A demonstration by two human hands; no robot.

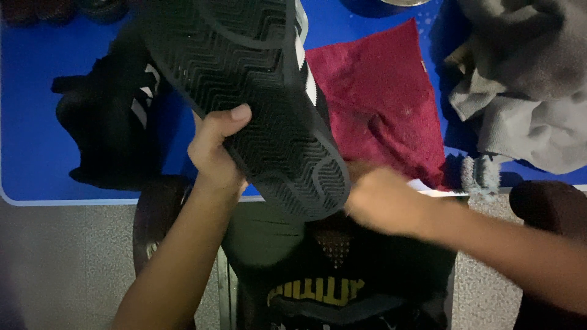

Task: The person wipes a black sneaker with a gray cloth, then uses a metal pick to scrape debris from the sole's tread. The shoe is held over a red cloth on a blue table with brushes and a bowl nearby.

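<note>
Spreading across the whole upper part of the frame, a blue table (pixel 36 91) is carrying everything else. Lying at its upper right is a heap of grey cloth (pixel 526 85), and a dark red towel (pixel 379 98) is lying just beside it at upper centre. Filling the centre, a black shoe (pixel 257 79) with white side stripes is being held sole-up, heel toward the lower centre. A second black shoe (pixel 110 122) is resting on the table at the left. The left hand (pixel 214 153) is gripping the raised shoe, thumb pressing on the sole and fingers wrapped behind it. The right hand (pixel 385 198), blurred, is sitting just beside the heel; whether it is holding anything cannot be told.
</note>
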